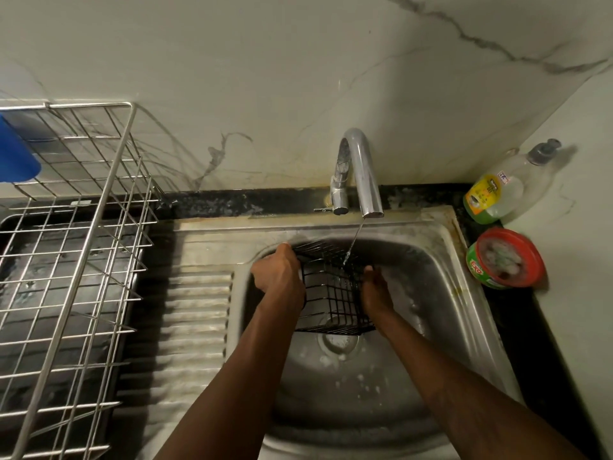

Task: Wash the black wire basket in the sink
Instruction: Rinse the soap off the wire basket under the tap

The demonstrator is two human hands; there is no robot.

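The black wire basket [331,290] hangs over the steel sink [441,260], tilted, above the drain. My left hand [278,270] grips its left rim. My right hand [376,290] presses against its right side, fingers pointing up along the wires; whether they close round a wire I cannot tell. A thin stream of water from the chrome tap [358,174] falls onto the basket's far right corner.
A steel wire dish rack [76,260] stands on the left, with a blue object [16,151] at its top. The ribbed drainboard [195,313] lies between rack and sink. On the right counter are a dish-soap bottle [504,187] and a red-rimmed tub of scrub paste [506,258].
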